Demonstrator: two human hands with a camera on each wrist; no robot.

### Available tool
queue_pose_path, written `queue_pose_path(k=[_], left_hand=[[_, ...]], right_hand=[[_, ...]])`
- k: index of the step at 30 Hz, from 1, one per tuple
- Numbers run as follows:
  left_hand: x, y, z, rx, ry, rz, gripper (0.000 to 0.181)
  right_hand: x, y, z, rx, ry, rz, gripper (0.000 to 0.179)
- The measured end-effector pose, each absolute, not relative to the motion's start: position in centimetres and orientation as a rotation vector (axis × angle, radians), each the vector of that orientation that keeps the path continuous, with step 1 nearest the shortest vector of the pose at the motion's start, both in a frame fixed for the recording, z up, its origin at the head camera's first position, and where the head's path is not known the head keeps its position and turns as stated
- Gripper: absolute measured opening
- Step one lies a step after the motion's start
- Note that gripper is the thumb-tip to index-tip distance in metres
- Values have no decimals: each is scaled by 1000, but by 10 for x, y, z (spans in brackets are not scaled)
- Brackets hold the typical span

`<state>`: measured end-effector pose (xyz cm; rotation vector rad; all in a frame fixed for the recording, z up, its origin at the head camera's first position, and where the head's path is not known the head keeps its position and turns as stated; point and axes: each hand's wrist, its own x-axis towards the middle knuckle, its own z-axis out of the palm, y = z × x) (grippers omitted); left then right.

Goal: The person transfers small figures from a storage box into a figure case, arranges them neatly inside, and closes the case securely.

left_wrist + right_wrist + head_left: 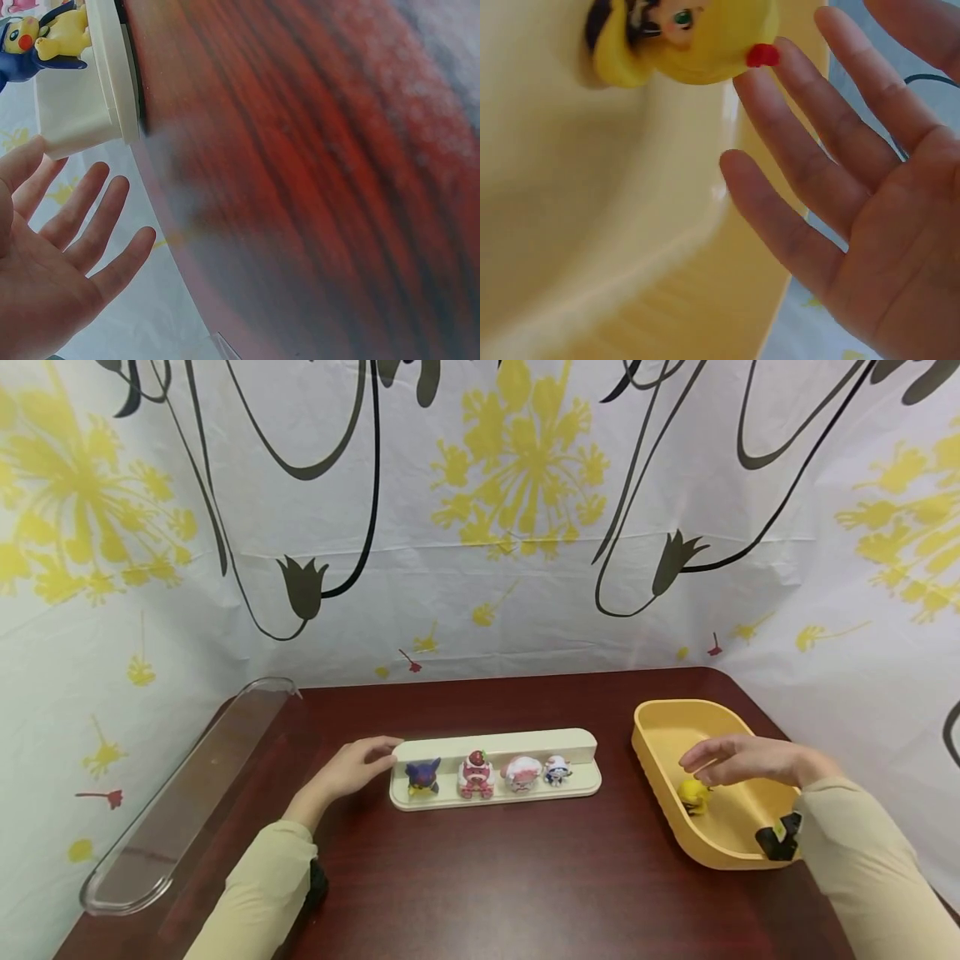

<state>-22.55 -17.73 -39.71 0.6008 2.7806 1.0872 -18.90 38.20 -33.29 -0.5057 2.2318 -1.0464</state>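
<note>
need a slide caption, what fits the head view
Left hand beside a cream stand bearing four figurines, right hand over a yellow tray with a yellow figurine.

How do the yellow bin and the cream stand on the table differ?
The yellow bin is deep, walled all around; the cream stand is shallow, with a raised step along its back. The yellow bin shows one yellow-haired figure inside; the cream stand carries four figures in a row. Both have rounded corners and rest on the dark red table.
</note>
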Motion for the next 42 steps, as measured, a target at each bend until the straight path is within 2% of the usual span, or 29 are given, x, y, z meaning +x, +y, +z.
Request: queue_pose_path(k=[11, 20, 42], left_hand=[[-224, -177, -394, 583, 2778, 1090, 33], [-225, -177, -396, 599, 2779, 1085, 34], [-224, -178, -396, 615, 2783, 1088, 34]], right_hand=[[-184, 391, -342, -414, 2034, -1166, 43], [-186, 381, -346, -288, 2060, -1116, 43], [-195, 380, -353, -486, 1936, -1217, 36]])
